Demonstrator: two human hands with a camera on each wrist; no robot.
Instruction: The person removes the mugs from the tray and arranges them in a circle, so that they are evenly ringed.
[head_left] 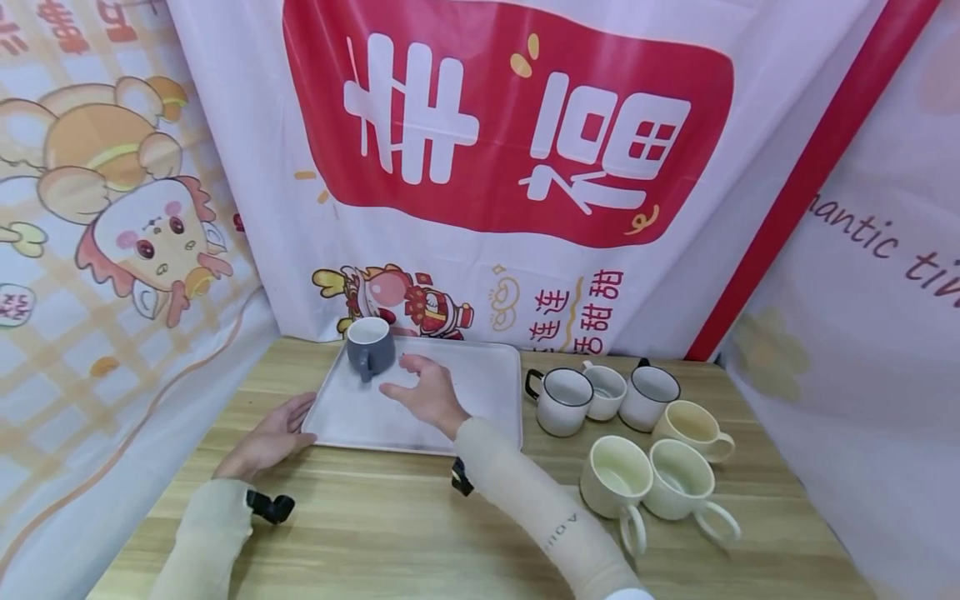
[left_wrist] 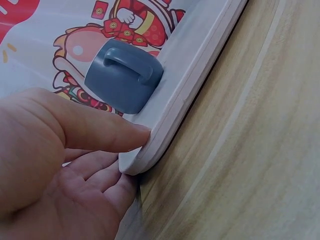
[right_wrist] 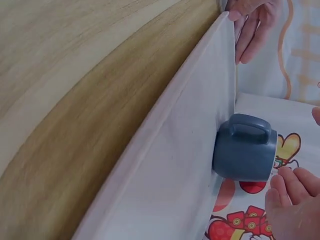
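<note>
A grey-blue mug [head_left: 372,354] with a white inside stands upright at the far left of a white rectangular tray [head_left: 480,387]. Its handle points toward the front. My left hand [head_left: 270,435] holds the tray's front left corner, the thumb on the front rim and the other fingers at the left side, as the left wrist view shows. Over the tray, my right hand [head_left: 429,393] is just right of the mug, thumb and fingers spread apart with nothing between them. The right wrist view shows the mug [right_wrist: 245,150] beside the fingertips, seemingly apart from them.
Right of the tray stand several mugs: a white one with a black rim [head_left: 564,402], a small white one [head_left: 604,393], another black-rimmed one [head_left: 649,396], and cream ones [head_left: 693,429] nearer the front. A printed curtain [head_left: 465,250] hangs behind the wooden table [head_left: 360,525].
</note>
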